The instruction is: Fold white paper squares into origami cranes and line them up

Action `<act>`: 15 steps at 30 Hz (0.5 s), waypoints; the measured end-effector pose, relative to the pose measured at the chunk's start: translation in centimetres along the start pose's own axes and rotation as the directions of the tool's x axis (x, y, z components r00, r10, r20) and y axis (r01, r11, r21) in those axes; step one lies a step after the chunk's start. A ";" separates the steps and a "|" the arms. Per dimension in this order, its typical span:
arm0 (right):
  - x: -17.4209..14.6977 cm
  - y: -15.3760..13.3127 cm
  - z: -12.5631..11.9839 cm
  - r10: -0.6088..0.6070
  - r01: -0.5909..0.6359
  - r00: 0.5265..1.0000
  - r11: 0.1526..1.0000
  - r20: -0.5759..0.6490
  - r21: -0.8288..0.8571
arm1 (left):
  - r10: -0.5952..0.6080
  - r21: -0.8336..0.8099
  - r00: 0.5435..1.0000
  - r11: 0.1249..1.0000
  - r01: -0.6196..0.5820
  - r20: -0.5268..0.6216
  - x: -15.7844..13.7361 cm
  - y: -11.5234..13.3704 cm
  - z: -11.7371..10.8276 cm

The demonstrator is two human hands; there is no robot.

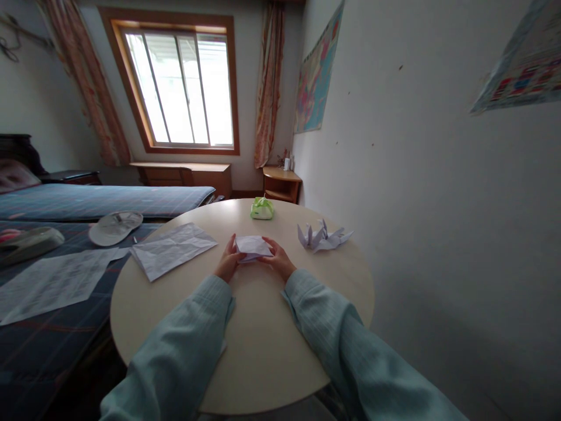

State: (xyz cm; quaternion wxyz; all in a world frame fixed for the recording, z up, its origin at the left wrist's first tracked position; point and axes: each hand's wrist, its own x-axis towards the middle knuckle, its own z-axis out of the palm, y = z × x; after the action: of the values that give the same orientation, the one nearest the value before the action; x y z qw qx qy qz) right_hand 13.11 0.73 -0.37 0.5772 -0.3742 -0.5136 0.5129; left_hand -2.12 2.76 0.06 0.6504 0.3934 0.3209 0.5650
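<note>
A small piece of folded white paper [253,247] is held over the middle of the round table [258,356]. My left hand [228,261] grips its left end, with the thumb on the near side. At the other end, my right hand [280,261] has its fingers closed on the same paper. The folds on its underside are partly hidden. Several folded paper cranes [323,237] stand together on the right of the table. To the left lies a creased white sheet [174,248], beyond my left hand.
A green tissue pack [262,209] sits at the table's far side. Left of the table is a bed [109,199] with a white cap [114,228] and a printed sheet [56,280] on it. The white wall [438,234] rises close on the right.
</note>
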 end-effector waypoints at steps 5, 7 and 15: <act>0.1 0.3 -0.1 0.032 -0.031 0.997 0.999 -0.068 0.022 | -0.007 0.012 1.000 1.000 0.007 -0.001 -0.1 0.0 0.0; 0.2 0.3 -0.1 0.034 -0.033 0.998 0.999 -0.058 0.003 | -0.001 0.015 1.000 1.000 0.001 0.015 -0.2 0.1 0.0; 0.2 0.3 -0.3 -0.002 -0.004 0.998 0.994 -0.056 -0.107 | 0.008 0.046 0.999 0.999 -0.011 0.053 -0.2 -0.1 -0.2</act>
State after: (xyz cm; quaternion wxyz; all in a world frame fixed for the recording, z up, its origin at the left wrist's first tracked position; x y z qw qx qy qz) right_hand 13.29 1.04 -0.65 0.5700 -0.4191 -0.5239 0.4743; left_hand -2.25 2.58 -0.13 0.6466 0.4248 0.3148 0.5498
